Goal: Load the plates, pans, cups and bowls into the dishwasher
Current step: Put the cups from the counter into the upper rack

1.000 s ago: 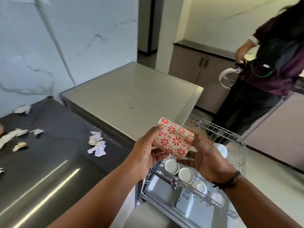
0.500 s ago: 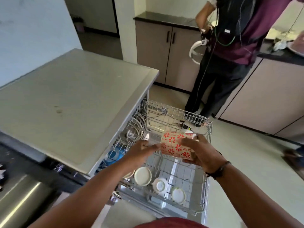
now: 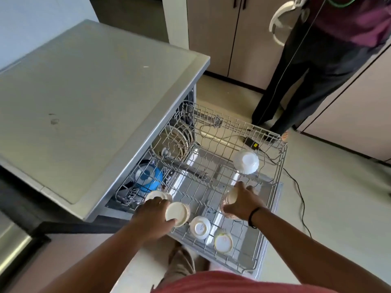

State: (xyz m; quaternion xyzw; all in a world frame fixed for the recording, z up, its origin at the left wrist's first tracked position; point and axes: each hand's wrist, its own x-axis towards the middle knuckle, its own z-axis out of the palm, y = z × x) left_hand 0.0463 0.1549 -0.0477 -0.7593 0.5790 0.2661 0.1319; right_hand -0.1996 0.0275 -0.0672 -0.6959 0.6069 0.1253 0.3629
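Observation:
The dishwasher's upper wire rack [image 3: 273,187] is pulled out in front of me. My right hand [image 3: 243,205] grips a red-flowered cup [image 3: 229,197], turned base up and set down in the middle of the rack. My left hand [image 3: 151,218] curls around an upturned white cup [image 3: 177,213] at the rack's near left corner. More upturned white cups [image 3: 200,227] [image 3: 223,241] stand along the near edge, and another cup [image 3: 157,196] sits behind my left hand. A white bowl [image 3: 246,161] lies upside down at the far right of the rack.
Below the upper rack, the lower rack holds a blue item [image 3: 149,176] and upright plates [image 3: 183,142]. The dishwasher's grey top [image 3: 88,98] fills the left. A person [image 3: 313,66] stands at the back right beside cabinets. A black cable [image 3: 296,182] runs across the floor.
My view dropped towards the rack. My right hand lowered the flowered cup from mid-air into the rack, base up. My left hand left that cup and took hold of a white cup.

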